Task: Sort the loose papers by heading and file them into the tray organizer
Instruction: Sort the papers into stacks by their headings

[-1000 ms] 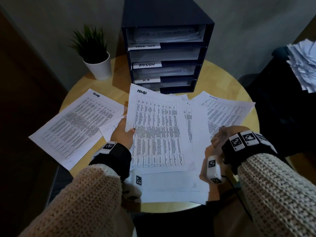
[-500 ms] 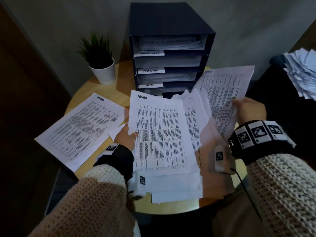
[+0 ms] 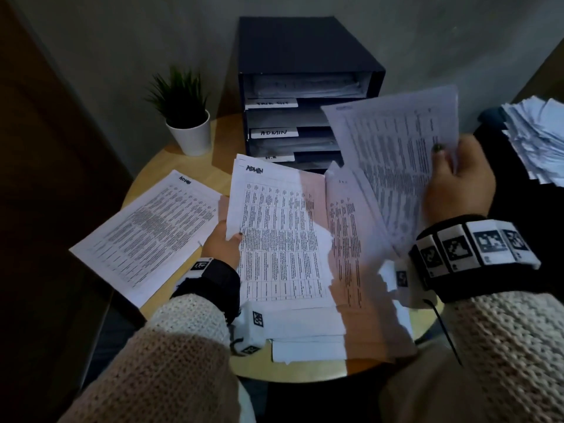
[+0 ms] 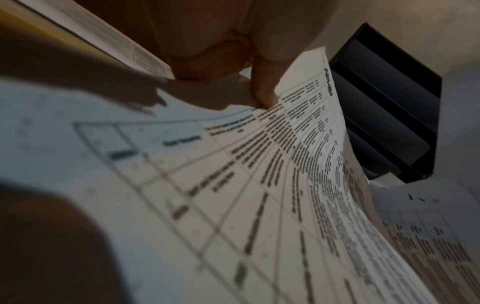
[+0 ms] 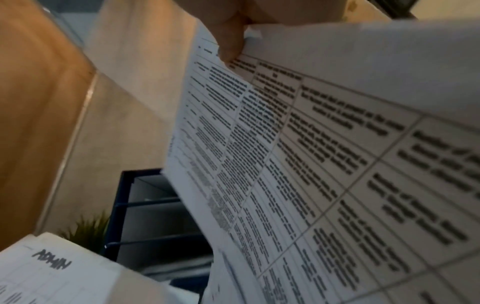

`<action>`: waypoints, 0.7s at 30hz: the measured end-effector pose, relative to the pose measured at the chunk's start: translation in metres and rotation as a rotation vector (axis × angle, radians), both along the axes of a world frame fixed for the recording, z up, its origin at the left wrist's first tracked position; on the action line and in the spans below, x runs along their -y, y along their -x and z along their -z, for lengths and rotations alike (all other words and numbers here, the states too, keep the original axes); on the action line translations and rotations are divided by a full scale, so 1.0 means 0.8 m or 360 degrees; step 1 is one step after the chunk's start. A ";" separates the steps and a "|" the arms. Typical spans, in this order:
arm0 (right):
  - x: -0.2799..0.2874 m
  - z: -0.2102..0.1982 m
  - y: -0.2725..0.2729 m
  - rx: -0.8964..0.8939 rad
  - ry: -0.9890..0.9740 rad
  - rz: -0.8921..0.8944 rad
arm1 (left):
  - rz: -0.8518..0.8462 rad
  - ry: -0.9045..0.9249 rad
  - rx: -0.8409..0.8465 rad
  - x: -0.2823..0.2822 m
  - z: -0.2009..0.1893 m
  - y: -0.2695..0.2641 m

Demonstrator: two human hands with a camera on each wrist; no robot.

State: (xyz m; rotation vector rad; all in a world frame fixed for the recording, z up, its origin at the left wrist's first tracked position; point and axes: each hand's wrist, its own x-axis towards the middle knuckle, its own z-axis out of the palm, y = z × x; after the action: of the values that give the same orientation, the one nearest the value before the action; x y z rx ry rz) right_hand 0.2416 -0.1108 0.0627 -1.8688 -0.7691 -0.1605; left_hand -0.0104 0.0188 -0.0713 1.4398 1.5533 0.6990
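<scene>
Holding one printed sheet point(image 3: 393, 166) raised off the tabletop point(image 3: 213, 175), your right hand point(image 3: 457, 181) pinches its right edge, thumb on the printed face and fingers behind; its heading is too faint to read. The lifted sheet hangs in front of the right side of the tray organizer point(image 3: 308, 87), which stands at the tabletop's far edge. Your left hand point(image 3: 222, 242) pinches the left edge of a sheet headed "ADMIN" point(image 3: 280, 236) in handwritten black marker, thumb on top, as the left wrist view confirms. That sheet tops a loose stack of papers point(image 3: 351, 285) spread across the tabletop's middle and near edge. A second sheet marked "ADMIN" point(image 3: 146, 236) lies flat at the left edge, overhanging it. On the organizer, white tray labels show: the second reads "ADMIN" point(image 3: 273, 132), the one below appears to read "H.R" point(image 3: 271, 157), and the top one point(image 3: 271, 103) is illegible. A potted plant point(image 3: 186, 117) in a white pot stands just left of the organizer. More papers point(image 3: 537, 135) are heaped off the table to the right.
</scene>
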 end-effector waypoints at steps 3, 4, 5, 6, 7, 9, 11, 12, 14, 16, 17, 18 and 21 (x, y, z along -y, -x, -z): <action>0.003 -0.032 0.015 0.0209 -0.0034 -0.0102 | -0.0067 -0.0031 0.0034 0.001 -0.004 0.001; 0.004 -0.044 0.020 0.0266 -0.0044 -0.0114 | -0.0095 -0.0039 0.0067 0.002 -0.005 0.002; 0.004 -0.055 0.024 0.0318 -0.0072 -0.0128 | -0.0118 -0.0036 0.0091 0.002 -0.007 0.003; 0.003 -0.065 0.025 0.0346 -0.0133 -0.0153 | -0.0132 -0.0032 0.0102 0.004 -0.009 0.004; 0.000 -0.075 0.025 0.0371 -0.0217 -0.0172 | -0.0144 -0.0018 0.0110 0.005 -0.013 0.005; -0.006 -0.095 0.025 0.0365 -0.0433 -0.0232 | -0.0182 0.0030 0.0174 0.006 -0.018 0.007; -0.012 -0.110 0.025 0.0360 -0.0556 -0.0291 | -0.0176 0.0050 0.0154 0.003 -0.019 0.010; -0.016 -0.116 0.027 0.0348 -0.0548 -0.0305 | -0.0147 0.0041 0.0100 0.000 -0.019 0.012; -0.025 -0.120 0.028 0.0268 -0.0435 -0.0354 | -0.0085 0.0012 0.0063 -0.003 -0.021 0.014; -0.035 -0.106 0.026 0.0185 -0.0225 -0.0346 | -0.0033 -0.0013 0.0144 -0.004 -0.027 0.012; -0.040 -0.091 0.023 0.0111 -0.0088 -0.0319 | 0.0007 -0.0015 0.0179 -0.001 -0.033 0.010; -0.043 -0.074 0.019 0.0008 0.0043 -0.0292 | 0.0060 -0.0006 0.0226 0.002 -0.036 0.006; -0.046 -0.015 0.011 -0.0287 0.0293 -0.0212 | 0.0203 0.0001 0.0345 0.006 -0.035 -0.002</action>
State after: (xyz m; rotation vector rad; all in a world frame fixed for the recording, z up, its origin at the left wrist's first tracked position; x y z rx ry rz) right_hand 0.2326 -0.0740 0.0751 -1.9654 -0.8017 0.1667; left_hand -0.0089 0.0143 -0.0432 1.3997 1.2837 0.7514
